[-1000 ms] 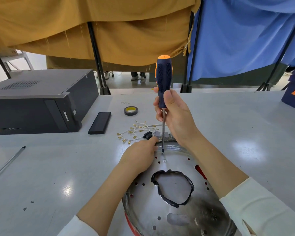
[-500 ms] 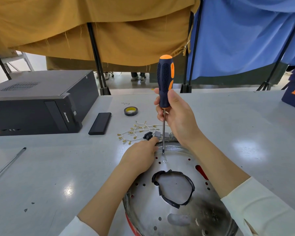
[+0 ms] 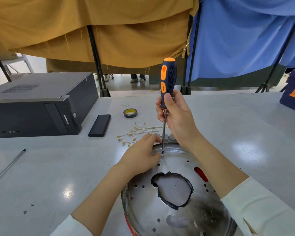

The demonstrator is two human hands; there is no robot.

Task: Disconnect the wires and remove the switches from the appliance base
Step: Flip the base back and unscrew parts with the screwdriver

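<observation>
Appliance base [image 3: 186, 210], a shiny perforated metal dish, lies on the grey bench [image 3: 58, 176] at six o'clock, nearest the viewer. At its far rim the left hand [image 3: 140, 155] has slid in over the switch, fingers curled down on the rim; whether they pinch anything I cannot tell. The screwdriver [image 3: 167, 86] stands upright, its handle turned since a second ago, tip planted in a screw by those fingers. The right hand [image 3: 175, 116] is wrapped round the lower handle. Judging by this, the switch mount is being unscrewed. Loose wires [image 3: 136, 132] lie at twelve o'clock beyond, then a tape roll [image 3: 130, 113].
</observation>
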